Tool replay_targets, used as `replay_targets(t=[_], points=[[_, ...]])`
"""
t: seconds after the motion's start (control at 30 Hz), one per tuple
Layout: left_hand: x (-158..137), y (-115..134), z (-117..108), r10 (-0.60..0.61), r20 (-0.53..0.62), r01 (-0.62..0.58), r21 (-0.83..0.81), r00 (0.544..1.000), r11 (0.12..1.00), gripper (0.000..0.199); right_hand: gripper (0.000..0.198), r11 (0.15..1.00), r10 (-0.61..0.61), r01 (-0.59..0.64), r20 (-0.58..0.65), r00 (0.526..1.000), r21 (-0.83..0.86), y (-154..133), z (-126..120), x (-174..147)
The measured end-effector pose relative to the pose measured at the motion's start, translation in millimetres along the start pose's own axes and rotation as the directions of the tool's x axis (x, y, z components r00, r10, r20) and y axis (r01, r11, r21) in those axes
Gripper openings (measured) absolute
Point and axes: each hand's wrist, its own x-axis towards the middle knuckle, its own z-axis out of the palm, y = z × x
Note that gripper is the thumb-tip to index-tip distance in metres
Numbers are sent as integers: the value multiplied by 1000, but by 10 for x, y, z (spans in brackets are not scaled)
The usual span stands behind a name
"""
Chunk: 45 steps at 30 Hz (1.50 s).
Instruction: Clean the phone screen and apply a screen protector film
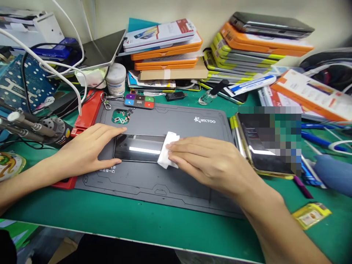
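A black smartphone [140, 147] lies screen up on a grey work mat [187, 190], with a bright reflection across its glass. At its left end, my left hand [85, 148] holds it with fingers along the far edge and thumb along the near edge. My right hand [211, 161] pinches a folded white tissue [166, 154], which is pressed on the phone's right end and hides it. Small metal parts [122, 116] sit in a cutout of the mat.
Phone-part boxes [165, 55] are stacked at the back, with more boxes [247, 51] to the right. A small glass bottle [210, 94] lies behind the mat. Several phones [266, 146] are piled at right. A white jar [116, 79], a red tool [89, 110] and screwdrivers [24, 124] are at left.
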Motion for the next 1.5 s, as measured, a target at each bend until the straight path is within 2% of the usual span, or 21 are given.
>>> replay_targets(t=[0.17,0.37,0.57,0.9,1.1,1.33,1.5], points=[[16,-11,9,-5,3,5,-6,1000,1000,77,22,999,41,-41,20,999,-24,87,26,-39],[8,-15,27,4,-16,-4,-22,1000,1000,77,26,1000,-13,13,91,996,-6,-102,-96,-29],[1,-14,26,2,0,-2,-28,1000,1000,74,26,994,12,-5,59,998,-108,-82,-15,-41],[1,-25,21,11,-13,-11,-1,1000,1000,78,30,995,89,-86,74,993,-46,68,73,-75],[16,-1,-5,-23,-8,23,-30,1000,999,77,31,992,128,-130,74,989,11,107,80,-62],[-3,-19,23,-24,-7,24,-18,1000,1000,78,29,997,62,-57,115,991,-42,-42,-47,-69],[-18,-4,21,-19,-8,19,-25,1000,1000,75,28,997,54,-48,104,993,-56,-101,-70,-60]])
